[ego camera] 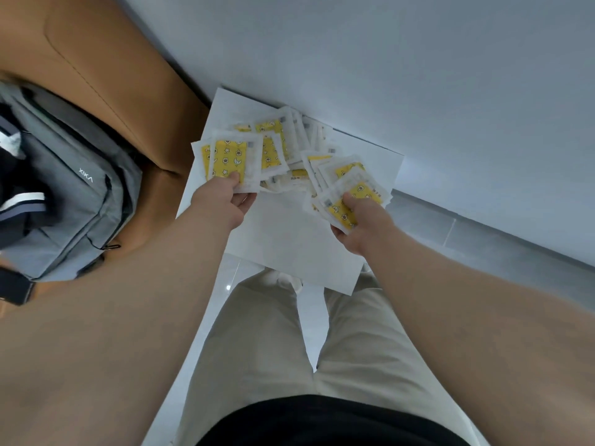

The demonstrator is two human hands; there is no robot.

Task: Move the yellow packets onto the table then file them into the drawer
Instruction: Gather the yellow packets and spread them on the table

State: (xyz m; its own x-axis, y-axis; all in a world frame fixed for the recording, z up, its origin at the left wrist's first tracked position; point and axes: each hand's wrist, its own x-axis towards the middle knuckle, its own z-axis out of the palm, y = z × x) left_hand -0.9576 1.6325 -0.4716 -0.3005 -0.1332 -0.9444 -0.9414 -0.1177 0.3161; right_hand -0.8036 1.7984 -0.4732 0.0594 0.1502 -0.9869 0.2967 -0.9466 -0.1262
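Note:
Several yellow packets with star and moon prints lie in a loose pile (289,146) at the far side of a small white table (289,239), against the wall. My left hand (222,201) grips a small stack of packets (230,162) at the table's left, thumb on top. My right hand (360,220) grips another fanned bunch of packets (354,188) at the right. Both bunches are held just above the table top. No drawer is visible in the head view.
A tan sofa (106,59) stands to the left with a grey backpack (64,194) on it. A pale wall (418,75) runs behind the table. My legs in beige trousers (277,349) stand on a glossy floor below the table edge.

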